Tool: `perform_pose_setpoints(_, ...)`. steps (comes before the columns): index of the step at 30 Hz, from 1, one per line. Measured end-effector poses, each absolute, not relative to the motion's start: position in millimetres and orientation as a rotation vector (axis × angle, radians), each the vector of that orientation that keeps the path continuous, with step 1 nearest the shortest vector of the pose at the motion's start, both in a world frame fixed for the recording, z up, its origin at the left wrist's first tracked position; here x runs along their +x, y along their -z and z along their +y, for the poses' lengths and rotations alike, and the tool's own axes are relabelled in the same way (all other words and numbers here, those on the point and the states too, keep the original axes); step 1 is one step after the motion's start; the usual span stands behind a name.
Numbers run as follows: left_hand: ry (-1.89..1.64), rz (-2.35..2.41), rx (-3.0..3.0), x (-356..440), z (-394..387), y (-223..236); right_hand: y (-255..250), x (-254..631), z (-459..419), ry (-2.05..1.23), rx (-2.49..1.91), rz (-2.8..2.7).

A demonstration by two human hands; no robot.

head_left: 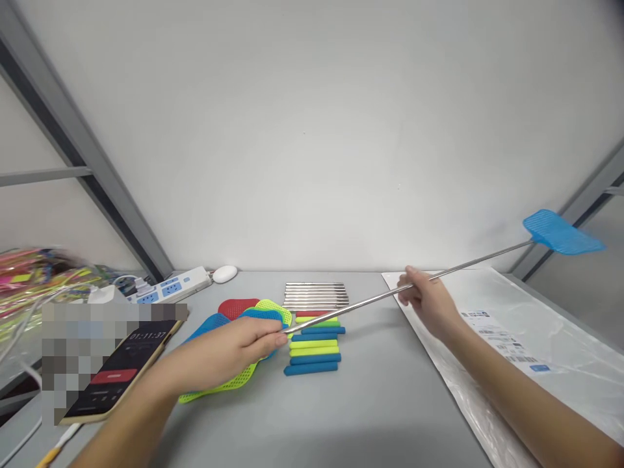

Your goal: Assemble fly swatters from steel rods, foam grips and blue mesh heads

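Light: bright, even, soft shadows on desk [380,403] | Edges: wide-angle bending | Blur: colourful pile, left edge | Pixelated patch lower left

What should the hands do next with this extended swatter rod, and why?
Probably fit a foam grip onto the bare rod end. The left hand pinches that end, the right hand steadies mid-rod, the blue head is on already, and grips lie just below.
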State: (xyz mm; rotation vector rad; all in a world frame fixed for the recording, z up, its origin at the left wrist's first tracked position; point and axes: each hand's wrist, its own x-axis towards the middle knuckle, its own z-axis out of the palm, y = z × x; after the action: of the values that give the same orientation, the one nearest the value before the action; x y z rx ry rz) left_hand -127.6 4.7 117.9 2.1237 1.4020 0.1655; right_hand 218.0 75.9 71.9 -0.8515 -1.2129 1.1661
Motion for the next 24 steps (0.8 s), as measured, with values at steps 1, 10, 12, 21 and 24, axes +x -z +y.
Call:
perform_pose_setpoints(1, -0.168, 1.426, 2.177, -118, 2, -114, -66, 210, 72, -1.192, -0.869, -1.251)
perform_pose_setpoints(10, -0.102, 1.698, 2.510, -69, -7, -99, -61, 178, 52, -1.233, -0.975, -1.584)
perform_pose_setpoints(12, -0.143, 1.726, 2.546, -75, -9, -104, -76, 178, 49, -1.169, -1.012, -1.618)
perform_pose_setpoints(21, -0.360, 1.745, 2.606, -119, -70, -105, -120, 185, -8, -0.868, -1.186, -1.844)
perform_pose_setpoints(24, -0.414, 1.640, 2.684, -130, -96, -93, -106, 189, -47, -0.785, -1.224, -1.933)
